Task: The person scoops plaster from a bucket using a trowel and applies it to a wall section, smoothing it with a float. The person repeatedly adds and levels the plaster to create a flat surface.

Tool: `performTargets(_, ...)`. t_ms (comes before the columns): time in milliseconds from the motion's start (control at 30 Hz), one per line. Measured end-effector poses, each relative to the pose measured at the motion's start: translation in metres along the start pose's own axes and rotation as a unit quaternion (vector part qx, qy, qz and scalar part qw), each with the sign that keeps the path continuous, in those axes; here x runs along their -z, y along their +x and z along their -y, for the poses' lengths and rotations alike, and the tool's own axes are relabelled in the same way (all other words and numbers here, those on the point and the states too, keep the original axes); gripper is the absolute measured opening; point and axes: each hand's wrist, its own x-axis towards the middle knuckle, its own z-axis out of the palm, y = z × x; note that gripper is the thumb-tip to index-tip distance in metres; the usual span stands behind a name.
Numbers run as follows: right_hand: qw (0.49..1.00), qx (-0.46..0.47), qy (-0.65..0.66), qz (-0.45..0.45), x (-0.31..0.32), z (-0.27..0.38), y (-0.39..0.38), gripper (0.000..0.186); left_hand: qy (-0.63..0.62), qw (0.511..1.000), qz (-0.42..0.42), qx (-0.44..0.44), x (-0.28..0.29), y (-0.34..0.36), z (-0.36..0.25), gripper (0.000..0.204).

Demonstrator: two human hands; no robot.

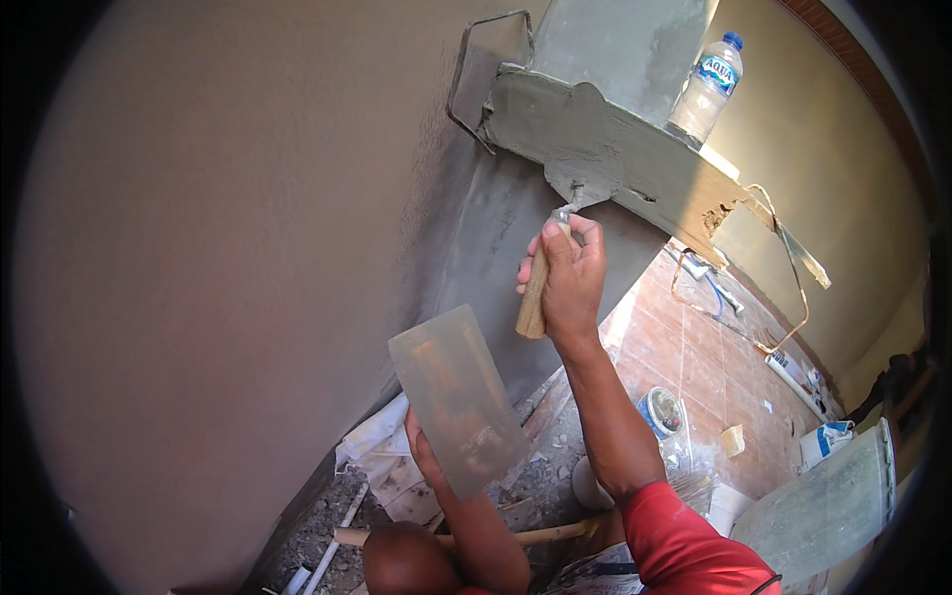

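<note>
Right grip (569,273) wraps grey-smeared, wooden-handled trowel (581,177), blade against cement-coated ledge (669,183); left grip (419,448), mostly hidden, holds scuffed rectangular float (459,397) near wall (218,248). Bottle (706,94) on ledge has blue label, white lettering.

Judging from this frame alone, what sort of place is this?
Probably a building under construction or renovation: the right hand holds a trowel to a ledge coated in grey plaster, and rubble lies along the foot of the wall.
</note>
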Motion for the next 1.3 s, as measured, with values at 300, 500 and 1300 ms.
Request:
performTargets(300, 1.000, -0.007, 0.023, -0.017, 0.057, 0.014, -0.024, 0.031, -0.016, 0.999, -0.038, 0.027, 0.001, -0.002, 0.007, 0.054)
performTargets(500, 0.998, 0.017, 0.027, -0.063, 0.100, 0.020, -0.055, 0.029, -0.008, 0.999, 0.002, 0.052, -0.004, 0.000, 0.006, 0.057)
performTargets(1300, 0.992, -0.030, -0.071, 0.104, -0.013, 0.022, 0.011, 0.029, -0.052, 0.998, 0.017, 0.014, -0.010, 0.012, -0.010, 0.045)
